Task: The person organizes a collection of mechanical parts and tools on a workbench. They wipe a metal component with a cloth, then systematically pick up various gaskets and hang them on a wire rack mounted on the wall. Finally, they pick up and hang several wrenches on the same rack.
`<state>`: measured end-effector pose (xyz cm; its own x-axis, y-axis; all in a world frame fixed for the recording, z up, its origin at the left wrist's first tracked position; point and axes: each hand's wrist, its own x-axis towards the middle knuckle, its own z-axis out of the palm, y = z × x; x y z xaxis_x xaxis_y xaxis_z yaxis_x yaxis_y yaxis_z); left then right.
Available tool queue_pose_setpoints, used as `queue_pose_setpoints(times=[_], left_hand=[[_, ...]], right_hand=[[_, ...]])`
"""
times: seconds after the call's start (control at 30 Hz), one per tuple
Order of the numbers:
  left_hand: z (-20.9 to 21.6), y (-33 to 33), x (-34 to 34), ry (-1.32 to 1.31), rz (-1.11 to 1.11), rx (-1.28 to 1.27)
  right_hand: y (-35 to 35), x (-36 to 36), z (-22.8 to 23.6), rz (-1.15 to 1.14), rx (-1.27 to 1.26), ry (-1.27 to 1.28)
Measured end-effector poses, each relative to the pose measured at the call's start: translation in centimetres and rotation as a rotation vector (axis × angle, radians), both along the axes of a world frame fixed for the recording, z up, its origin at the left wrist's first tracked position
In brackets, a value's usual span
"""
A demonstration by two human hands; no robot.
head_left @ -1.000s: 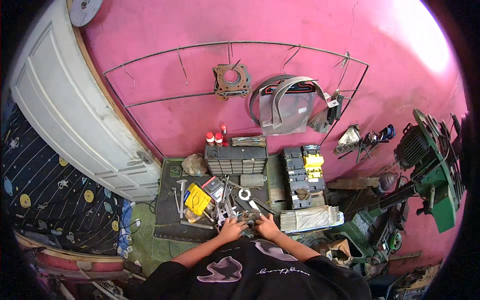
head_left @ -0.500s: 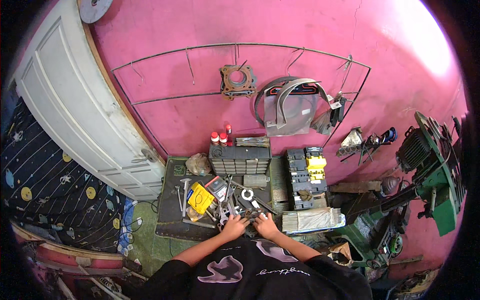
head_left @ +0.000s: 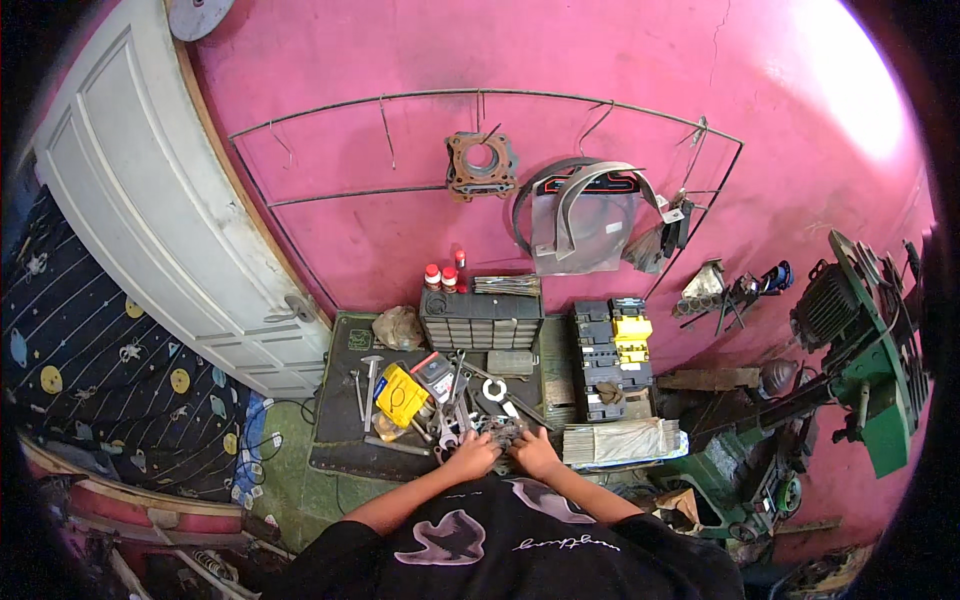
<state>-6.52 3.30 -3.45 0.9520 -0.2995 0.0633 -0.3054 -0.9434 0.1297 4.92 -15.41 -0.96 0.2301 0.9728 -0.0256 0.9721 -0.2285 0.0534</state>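
Grey metal part (head_left: 507,433), likely stiff and hefty, sits between your left hand (head_left: 474,458) and right hand (head_left: 537,454): take opposite edges, finger grip unclear.

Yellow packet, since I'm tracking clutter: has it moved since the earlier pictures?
No; the yellow packet keeps its place relative to the drawer cabinet.

A black short-sleeved fabric T-shirt (head_left: 520,578) is worn, printed with two irregular, smoky grey-violet shapes (head_left: 447,540) edged in pale pink, plus slanting white cursive lettering (head_left: 565,543); plain black sleeves (head_left: 638,528) end above bare forearms (head_left: 418,495).
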Motion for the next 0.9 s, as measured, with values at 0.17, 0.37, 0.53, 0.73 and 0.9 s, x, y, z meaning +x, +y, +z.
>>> queue_pose_setpoints(times=[0.17,0.37,0.53,0.73,0.9], left_hand=[[2.9,0.2,0.3,-0.1,0.096,-0.15],[5.9,1.6,2.5,-0.402,0.42,-0.625],[13.6,3.9,5.2,-0.481,0.659,-0.958],[22.0,6.6,7.3,-0.445,0.693,-1.252],[27.5,7.5,8.1,-0.352,0.659,-1.566]], right_hand=[[0.4,0.9,1.9,-0.034,0.13,0.005],[2.1,3.8,9.2,-0.118,0.533,0.081],[6.1,6.2,17.7,-0.217,0.925,0.182],[9.8,8.7,24.5,-0.37,1.226,0.497],[10.9,9.9,24.3,-0.229,1.062,0.767]])
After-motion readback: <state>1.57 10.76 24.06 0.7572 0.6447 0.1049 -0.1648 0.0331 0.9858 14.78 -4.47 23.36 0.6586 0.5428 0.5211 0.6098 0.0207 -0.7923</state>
